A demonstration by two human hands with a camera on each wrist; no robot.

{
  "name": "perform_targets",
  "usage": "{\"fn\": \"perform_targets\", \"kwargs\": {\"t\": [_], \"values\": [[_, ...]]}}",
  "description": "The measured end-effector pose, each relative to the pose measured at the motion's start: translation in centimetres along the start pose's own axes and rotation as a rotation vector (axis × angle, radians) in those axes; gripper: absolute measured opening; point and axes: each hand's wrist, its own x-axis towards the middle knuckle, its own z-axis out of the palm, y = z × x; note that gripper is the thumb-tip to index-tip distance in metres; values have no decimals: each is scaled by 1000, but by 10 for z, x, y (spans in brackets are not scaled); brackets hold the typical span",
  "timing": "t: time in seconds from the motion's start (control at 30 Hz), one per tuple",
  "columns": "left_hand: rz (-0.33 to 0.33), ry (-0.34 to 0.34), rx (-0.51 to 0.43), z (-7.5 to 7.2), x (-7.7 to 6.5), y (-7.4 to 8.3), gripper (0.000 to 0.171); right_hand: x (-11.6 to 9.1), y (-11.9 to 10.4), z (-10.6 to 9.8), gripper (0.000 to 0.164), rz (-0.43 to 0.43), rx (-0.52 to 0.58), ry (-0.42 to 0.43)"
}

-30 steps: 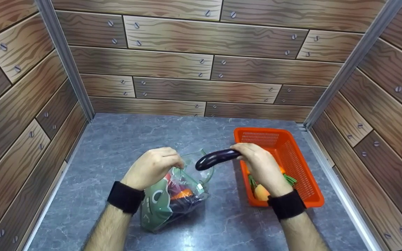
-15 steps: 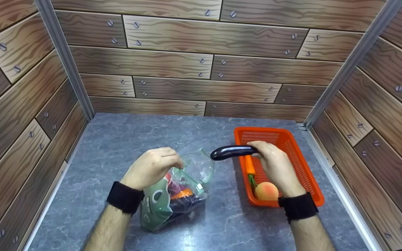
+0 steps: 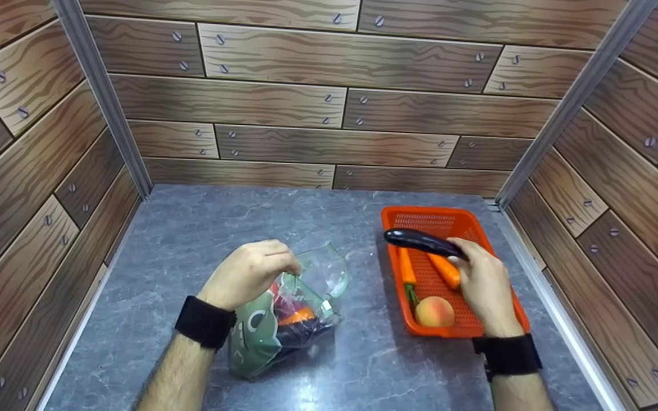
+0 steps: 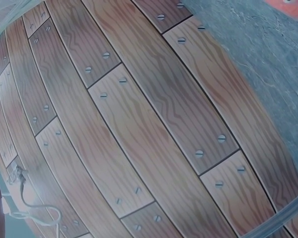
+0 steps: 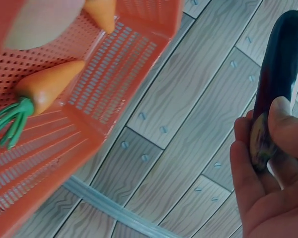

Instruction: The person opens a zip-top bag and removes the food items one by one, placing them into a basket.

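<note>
A dark purple eggplant [image 3: 420,241] is held by its stem end in my right hand [image 3: 484,285], over the orange basket [image 3: 492,302]. The right wrist view shows thumb and fingers around that end of the eggplant [image 5: 278,64]. My left hand [image 3: 255,271] pinches the rim of a clear and green plastic zip bag [image 3: 257,342]. Inside the bag, red, orange and dark purple items show through the plastic. The basket holds two carrots, one at the left [image 3: 406,267] and one nearer the middle [image 3: 444,270], and a peach [image 3: 435,311].
Wood-patterned walls [image 3: 283,105] with metal corner posts enclose the grey marbled table [image 3: 203,222] at the back and sides. The basket stands at the right, close to the right wall. Mostly wall fills the left wrist view, with no hand visible.
My right hand has moved right with the eggplant, from beside the bag's mouth to over the basket. The second carrot and the peach have come into fuller view. My left hand stays put.
</note>
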Motion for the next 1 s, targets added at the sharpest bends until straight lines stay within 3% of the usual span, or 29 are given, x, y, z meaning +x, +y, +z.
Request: {"fn": "perform_targets", "kwargs": {"t": [0.37,0.77,1.0], "values": [[10,10,16,1,0,-1,16,-11,18,-3,38,98,-66,7],[-1,14,14,1,0,0,19,-27,40,-3,34,190,-115,-81],[0,7,1,2,-1,-1,12,-33,47,-2,35,257,-137,-170]]}}
